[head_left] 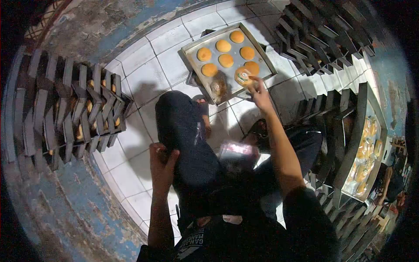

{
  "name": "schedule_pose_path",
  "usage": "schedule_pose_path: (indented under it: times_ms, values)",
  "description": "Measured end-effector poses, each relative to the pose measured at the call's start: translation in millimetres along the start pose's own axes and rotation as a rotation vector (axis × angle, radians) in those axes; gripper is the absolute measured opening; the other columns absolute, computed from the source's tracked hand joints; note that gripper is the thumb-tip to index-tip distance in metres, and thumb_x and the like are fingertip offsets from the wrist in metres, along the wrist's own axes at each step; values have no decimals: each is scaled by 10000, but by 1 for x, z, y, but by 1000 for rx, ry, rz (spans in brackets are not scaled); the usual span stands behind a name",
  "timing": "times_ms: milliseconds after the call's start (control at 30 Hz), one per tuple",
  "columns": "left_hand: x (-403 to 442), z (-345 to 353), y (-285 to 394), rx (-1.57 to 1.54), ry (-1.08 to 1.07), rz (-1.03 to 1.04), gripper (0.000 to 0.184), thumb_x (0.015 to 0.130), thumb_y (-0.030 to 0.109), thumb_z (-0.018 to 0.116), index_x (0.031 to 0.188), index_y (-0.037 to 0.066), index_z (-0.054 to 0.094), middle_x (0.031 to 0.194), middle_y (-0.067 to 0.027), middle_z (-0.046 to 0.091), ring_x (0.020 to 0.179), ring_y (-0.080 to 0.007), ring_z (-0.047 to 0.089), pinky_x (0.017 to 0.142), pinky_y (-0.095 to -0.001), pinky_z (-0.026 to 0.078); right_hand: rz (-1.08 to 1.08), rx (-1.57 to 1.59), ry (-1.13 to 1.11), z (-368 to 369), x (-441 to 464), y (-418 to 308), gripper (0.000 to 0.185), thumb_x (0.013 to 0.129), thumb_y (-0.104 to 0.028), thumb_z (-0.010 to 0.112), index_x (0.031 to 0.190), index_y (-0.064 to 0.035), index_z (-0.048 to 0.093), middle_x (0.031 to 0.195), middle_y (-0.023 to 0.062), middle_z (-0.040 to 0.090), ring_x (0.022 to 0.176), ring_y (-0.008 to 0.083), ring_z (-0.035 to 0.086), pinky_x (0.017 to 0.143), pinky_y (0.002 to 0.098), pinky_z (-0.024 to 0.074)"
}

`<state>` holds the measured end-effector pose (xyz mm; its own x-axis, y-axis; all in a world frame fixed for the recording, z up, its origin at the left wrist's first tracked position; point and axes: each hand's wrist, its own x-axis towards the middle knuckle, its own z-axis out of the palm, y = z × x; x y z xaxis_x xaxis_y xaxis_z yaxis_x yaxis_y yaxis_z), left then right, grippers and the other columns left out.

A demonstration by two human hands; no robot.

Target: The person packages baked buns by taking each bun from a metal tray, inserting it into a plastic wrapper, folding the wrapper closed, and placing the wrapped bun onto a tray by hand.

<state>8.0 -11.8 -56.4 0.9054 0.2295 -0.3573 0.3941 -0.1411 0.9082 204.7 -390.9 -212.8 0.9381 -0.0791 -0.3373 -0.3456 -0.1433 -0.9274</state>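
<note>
A metal tray (239,89) stands in front of me with several round golden buns (225,60) on it. Over its near right corner, my right hand (258,92) pinches the edge of a clear wrapper with a bun (243,76) and a printed label in it. A dark, greasy patch shows at the tray's near corner. My left hand (163,157) rests by my left knee, fingers curled; whether it holds anything is too unclear to tell. A blurred stack of clear and pink wrappers (239,150) lies between my thighs.
Stacked dark trays with buns stand at the left (70,105). More stacks rise at the upper right (321,35). At the right, a tray (367,98) holds several wrapped buns (364,148). White floor tiles (142,74) and a worn blue wall (83,196) are around me.
</note>
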Motion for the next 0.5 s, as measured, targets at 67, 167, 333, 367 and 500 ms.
schedule_pose_path:
  times_ms: [67, 167, 333, 367, 500]
  values:
    - [0, 4, 2, -21, 9, -16, 394, 982, 155, 777, 1183, 91, 444, 886, -10, 507, 801, -120, 496, 729, -281, 434, 26, -339, -89, -22, 37, 81, 517, 1019, -280, 691, 1447, -64, 497, 1202, 211, 705, 1012, 292, 723, 829, 410, 601]
    - [0, 2, 3, -72, 13, -42, 402, 978, 148, 781, 1183, 93, 439, 930, -33, 561, 842, -136, 545, 773, -296, 466, -82, -1032, -74, -26, 4, 40, 553, 1006, -319, 684, 1472, -79, 509, 1216, 261, 706, 1064, 379, 726, 849, 464, 604]
    - [2, -1, -5, -93, -4, 19, 373, 975, 124, 769, 1175, 104, 455, 941, -17, 545, 849, -125, 521, 759, -291, 445, -354, -1123, -145, -22, -126, -86, 496, 959, -429, 689, 1312, -91, 602, 776, 239, 712, 755, 429, 733, 715, 527, 594]
    - [-1, -1, -6, -86, -10, 3, 373, 975, 124, 769, 1175, 104, 455, 941, -17, 545, 849, -125, 521, 759, -291, 445, -429, -1339, -252, -19, -157, -109, 494, 960, -457, 710, 1193, -22, 679, 709, 161, 686, 703, 376, 708, 703, 484, 573]
    - [-9, 4, 4, 112, 1, 135, 298, 996, 101, 730, 1162, 86, 483, 907, 12, 487, 815, -102, 464, 743, -270, 403, -508, -1542, -450, -8, -237, -57, 472, 949, -586, 642, 838, -131, 696, 725, 48, 631, 649, 226, 608, 585, 429, 429]
